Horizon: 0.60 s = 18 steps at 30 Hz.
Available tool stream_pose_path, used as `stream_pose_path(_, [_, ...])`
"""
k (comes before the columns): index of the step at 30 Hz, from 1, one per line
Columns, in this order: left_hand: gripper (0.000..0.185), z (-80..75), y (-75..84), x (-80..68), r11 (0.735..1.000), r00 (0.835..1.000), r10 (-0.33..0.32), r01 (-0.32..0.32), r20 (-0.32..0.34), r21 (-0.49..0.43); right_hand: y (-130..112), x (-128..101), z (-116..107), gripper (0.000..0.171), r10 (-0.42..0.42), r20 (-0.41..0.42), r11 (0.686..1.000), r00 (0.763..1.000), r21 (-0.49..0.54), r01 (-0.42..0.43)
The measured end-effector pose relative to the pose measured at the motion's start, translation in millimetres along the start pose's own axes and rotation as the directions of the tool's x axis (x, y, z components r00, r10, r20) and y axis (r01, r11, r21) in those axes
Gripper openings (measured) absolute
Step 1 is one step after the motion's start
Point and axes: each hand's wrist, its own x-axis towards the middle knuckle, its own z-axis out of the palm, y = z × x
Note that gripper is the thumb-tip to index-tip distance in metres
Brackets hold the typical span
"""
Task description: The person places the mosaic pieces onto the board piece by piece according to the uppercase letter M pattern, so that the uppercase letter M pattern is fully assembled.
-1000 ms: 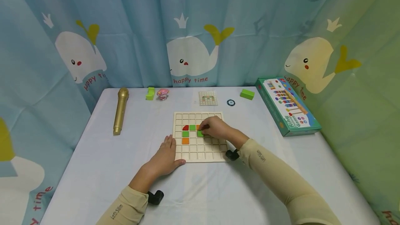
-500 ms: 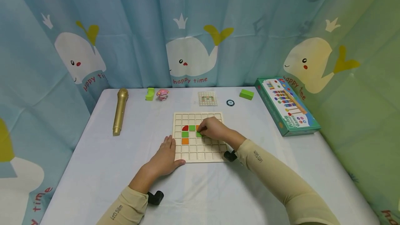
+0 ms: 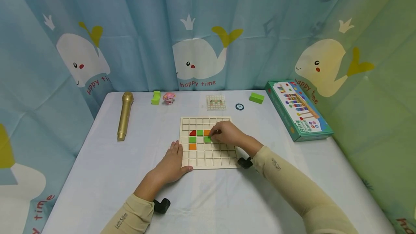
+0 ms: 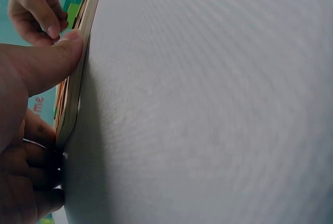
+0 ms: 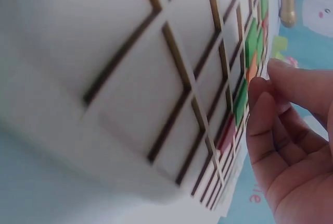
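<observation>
A pale wooden grid board [image 3: 208,162] lies flat on the table. Seated on it are a red rounded tile [image 3: 193,133], a green tile [image 3: 199,133], an orange tile [image 3: 206,132] and more green and orange ones. My left hand [image 3: 173,161] rests flat along the board's left edge, its thumb touching the near edge. Over the board, my right hand [image 3: 226,133] has loosely curled fingers beside a green tile [image 3: 207,139]. The right wrist view shows nothing between its fingertips. A red tile [image 5: 226,133] seen there is hidden by this hand in the head view.
A small pattern card [image 3: 216,102] and a dark round chip [image 3: 239,107] lie behind the board. Green blocks [image 3: 256,98] and a pink figurine [image 3: 169,98] sit farther back. A golden microphone [image 3: 125,115] lies left, a green game box [image 3: 300,111] right.
My right hand has shifted slightly right, off the green tile, which now shows more fully in its cell. The left hand keeps its place at the board's edge.
</observation>
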Motion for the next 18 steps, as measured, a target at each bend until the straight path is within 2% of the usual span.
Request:
stream_pose_path(11, [0.094,0.1,1.3,-0.4,1.0,1.0,-0.003,0.003,0.0,-0.005,13,-29,-22,0.008,0.035,-0.049,0.999,0.998,-0.018,-0.036])
stream_pose_path(18, [0.093,-1.9,3.1,-1.9,1.0,1.0,-0.01,0.01,0.0,-0.009,20,-49,-33,0.009,0.059,-0.05,0.998,0.997,-0.031,-0.061])
